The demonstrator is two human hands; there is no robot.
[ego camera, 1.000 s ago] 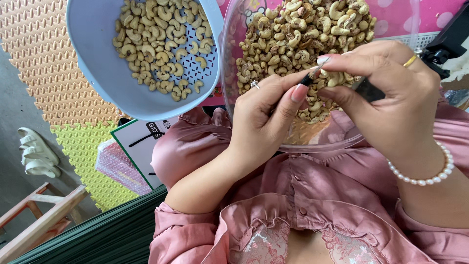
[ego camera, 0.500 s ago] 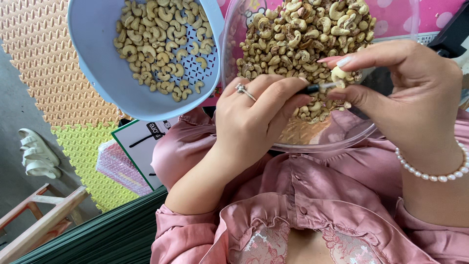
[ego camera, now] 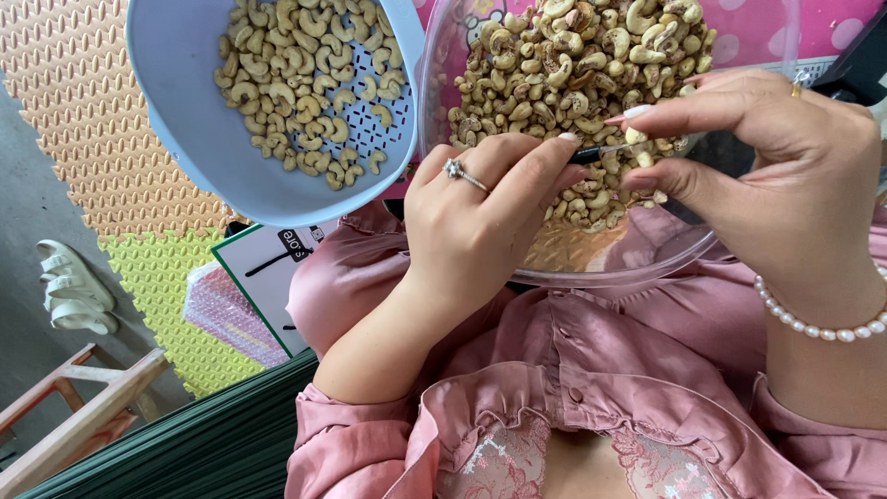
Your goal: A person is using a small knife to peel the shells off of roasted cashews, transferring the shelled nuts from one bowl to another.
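Note:
My left hand (ego camera: 471,222), wearing a ring, is raised over the near rim of a clear plastic bowl (ego camera: 647,268). Its fingertips pinch the dark end of a small black-handled pick (ego camera: 591,152). My right hand (ego camera: 785,176), with a pearl bracelet, holds a pale cashew nut (ego camera: 637,137) between thumb and forefinger at the pick's thin metal tip. The bowl is heaped with brownish, skin-flecked cashews (ego camera: 573,65). To its left, a pale blue colander (ego camera: 185,139) holds lighter, cleaner cashews (ego camera: 305,83).
Both containers rest on my lap, over a pink blouse. Orange (ego camera: 83,120) and green (ego camera: 176,277) foam mats cover the floor at left, with white shoes (ego camera: 74,291), a wooden frame (ego camera: 83,416), a white card (ego camera: 277,277) and a dark green ribbed sheet (ego camera: 212,444).
My left hand has turned so its back and ring face up and its fingers have closed toward the pick. My right hand has tilted slightly, keeping the nut at the tip.

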